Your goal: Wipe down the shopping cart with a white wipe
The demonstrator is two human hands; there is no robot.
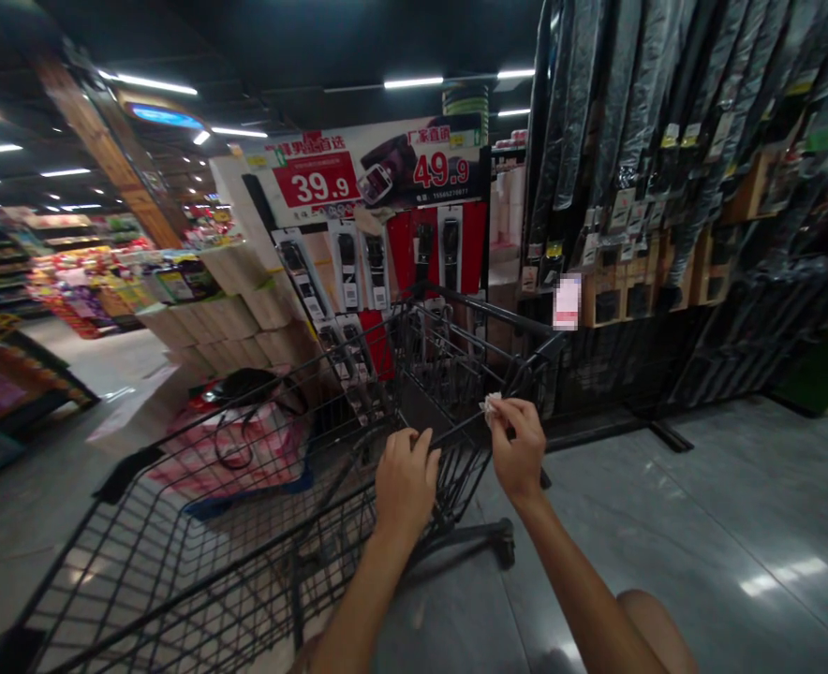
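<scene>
A black wire shopping cart (224,552) stands in front of me. My left hand (406,482) is on the near top rail of the cart, its fingers curled over the bar and their tips partly hidden. Farther along the same side, close to the cart's handle end, my right hand (519,447) pinches a crumpled white tissue (491,406) between thumb and fingers. The tissue is at the rail; whether it touches the metal I cannot tell.
Behind the cart, a display rack holds packaged belts (347,264) under a price sign (386,173). More belts in plastic (617,122) hang at the right. Beyond the cart's left side sit pink packages (245,449) and stacked paper rolls (224,318). Grey tiled floor (667,543) lies at right.
</scene>
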